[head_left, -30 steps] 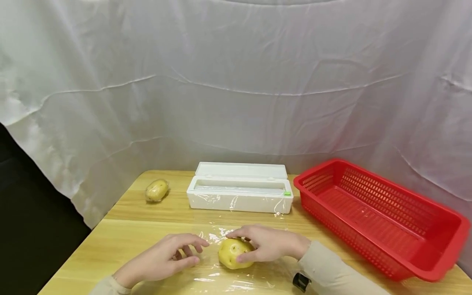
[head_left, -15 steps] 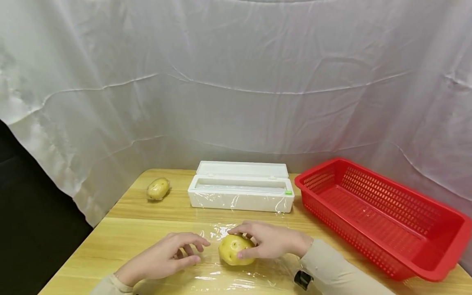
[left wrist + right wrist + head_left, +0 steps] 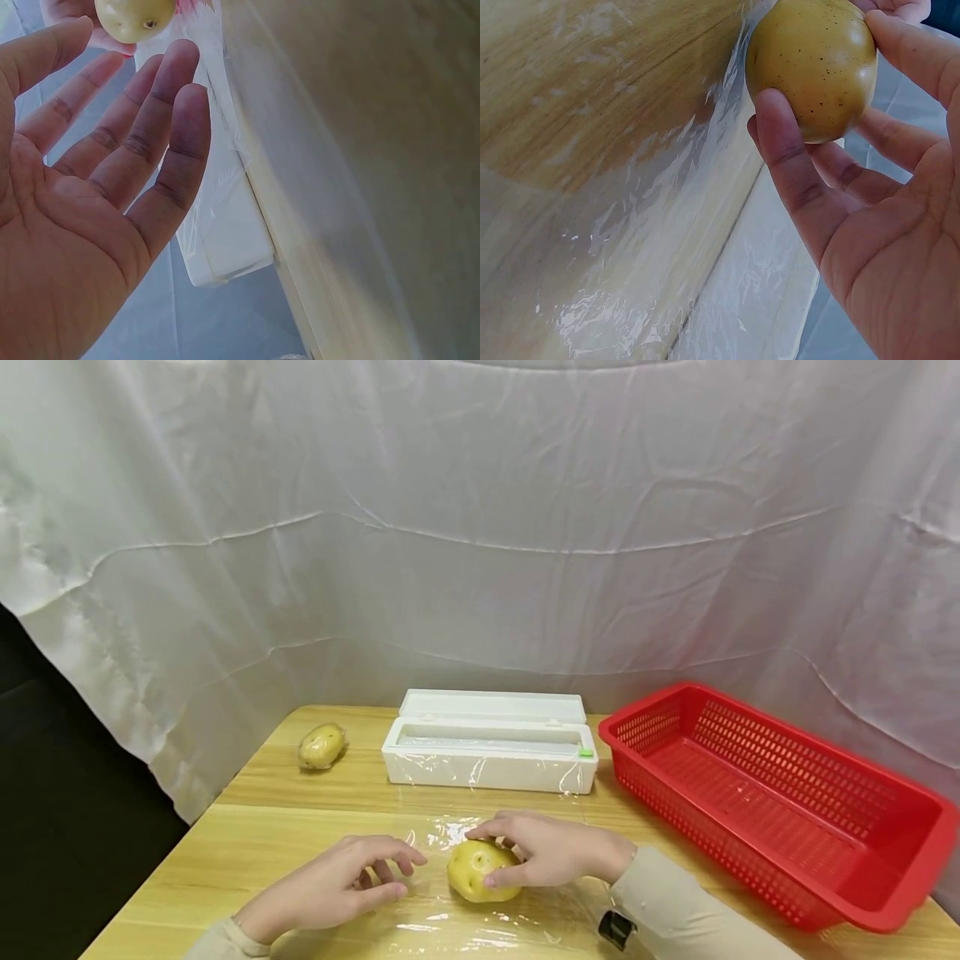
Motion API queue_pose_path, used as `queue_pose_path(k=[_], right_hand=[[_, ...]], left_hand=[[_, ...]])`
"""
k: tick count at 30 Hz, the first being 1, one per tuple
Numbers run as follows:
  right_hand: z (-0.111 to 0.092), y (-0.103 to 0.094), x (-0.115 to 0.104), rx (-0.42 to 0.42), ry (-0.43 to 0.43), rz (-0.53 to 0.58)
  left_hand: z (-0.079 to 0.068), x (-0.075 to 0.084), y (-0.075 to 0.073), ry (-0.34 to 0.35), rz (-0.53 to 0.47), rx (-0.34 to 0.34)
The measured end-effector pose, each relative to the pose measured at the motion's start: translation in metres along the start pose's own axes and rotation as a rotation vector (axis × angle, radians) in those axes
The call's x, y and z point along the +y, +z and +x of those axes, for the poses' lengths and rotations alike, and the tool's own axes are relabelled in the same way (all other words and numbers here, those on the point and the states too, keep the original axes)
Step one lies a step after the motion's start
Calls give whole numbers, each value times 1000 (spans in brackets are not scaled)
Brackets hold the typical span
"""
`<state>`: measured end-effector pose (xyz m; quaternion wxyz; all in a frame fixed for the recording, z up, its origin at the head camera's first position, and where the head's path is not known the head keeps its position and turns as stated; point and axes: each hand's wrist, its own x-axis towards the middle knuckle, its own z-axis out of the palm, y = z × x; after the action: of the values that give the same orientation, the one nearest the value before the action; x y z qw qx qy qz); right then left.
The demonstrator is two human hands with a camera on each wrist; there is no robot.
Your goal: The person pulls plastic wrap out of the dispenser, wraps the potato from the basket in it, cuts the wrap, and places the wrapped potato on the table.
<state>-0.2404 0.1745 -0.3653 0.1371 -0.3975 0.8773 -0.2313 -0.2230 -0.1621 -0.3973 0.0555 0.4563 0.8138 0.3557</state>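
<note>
A yellow potato (image 3: 474,878) sits on a sheet of clear cling film (image 3: 423,928) spread over the table. My right hand (image 3: 551,852) grips it from the right, thumb on the near side and fingers at the far side. In the right wrist view, the fingertips curve round the speckled potato (image 3: 814,67). My left hand (image 3: 337,878) hovers just left of the potato, apart from it, with relaxed fingers and nothing held. Its bare palm (image 3: 75,210) shows in the left wrist view. The film runs back to a white cling film dispenser (image 3: 491,772) with its lid raised.
A second potato (image 3: 321,747), wrapped in clear film, lies at the table's back left. A red perforated basket (image 3: 720,839) stands on the right. Behind the wooden table (image 3: 247,839) hangs a pale grey curtain (image 3: 480,593).
The potato and my right hand have shifted very slightly away and to the right, with the grip kept. My left hand has stayed nearly still.
</note>
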Motion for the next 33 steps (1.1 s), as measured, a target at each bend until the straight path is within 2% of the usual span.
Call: queue_pose_path(k=[9,22,27,33], right_hand=[[-1,2,0,-9,3,-6],[-6,3,3,-7,14,41],[-19,-2,2,20,4,52],[-52,-12,1,76,-17,21]], left_hand=[[-1,0,1,-20,-11,-2],[-3,3,0,10,53,-10],[-5,9,1,-21,97,-29],[-9,21,6,-59,221,-69]])
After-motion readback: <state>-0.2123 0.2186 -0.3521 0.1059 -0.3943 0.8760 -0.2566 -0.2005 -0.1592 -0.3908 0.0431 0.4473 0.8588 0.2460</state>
